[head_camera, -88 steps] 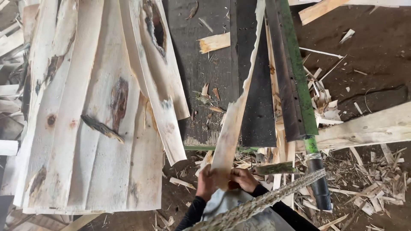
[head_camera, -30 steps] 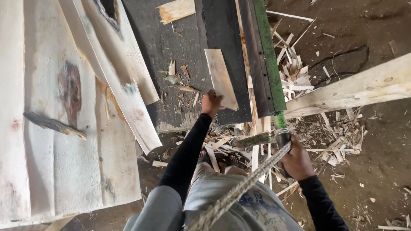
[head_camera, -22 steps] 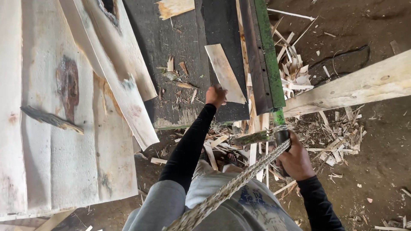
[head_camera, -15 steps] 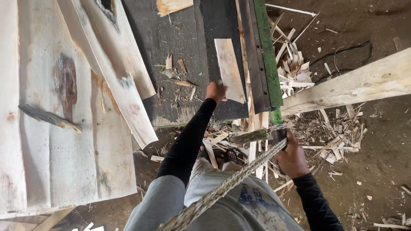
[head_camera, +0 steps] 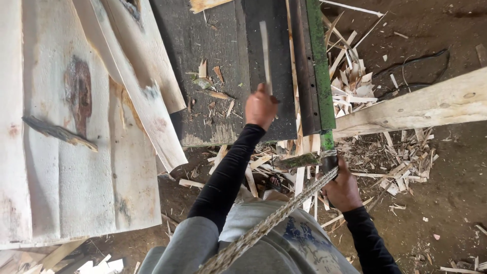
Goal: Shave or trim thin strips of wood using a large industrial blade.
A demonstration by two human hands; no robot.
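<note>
- Dirt floor [head_camera: 446, 213], strewn with wood chips [head_camera: 406, 167] and slivers, lies under a dark bench [head_camera: 213, 76] in the head view; pale slabs [head_camera: 76, 152] are stacked on the left.
- Left hand [head_camera: 261, 106] is stretched out over the bench, closed around the near end of a thin strip [head_camera: 265, 56] — the strip stands on edge and runs away from the person, just beside the long blade [head_camera: 304, 66].
- Right hand [head_camera: 344, 189] is clenched on the dark handle [head_camera: 329, 162] at the near end of the green lever [head_camera: 320, 61] that carries the blade.
- Risk, as I judge it: the left fingers sit near the cutting edge, so a drop of the lever while the strip is steadied could catch them; a thin strip could also twist or split unevenly.
- A braided rope [head_camera: 274, 226] crosses from the handle toward the person's lap and could snag the right arm.
- A thick beam [head_camera: 421, 104] juts in from the right, close to the lever, and the heap of offcuts [head_camera: 350, 76] crowds that side.
- Loose scraps [head_camera: 213, 86] lie on the bench beside the strip.
</note>
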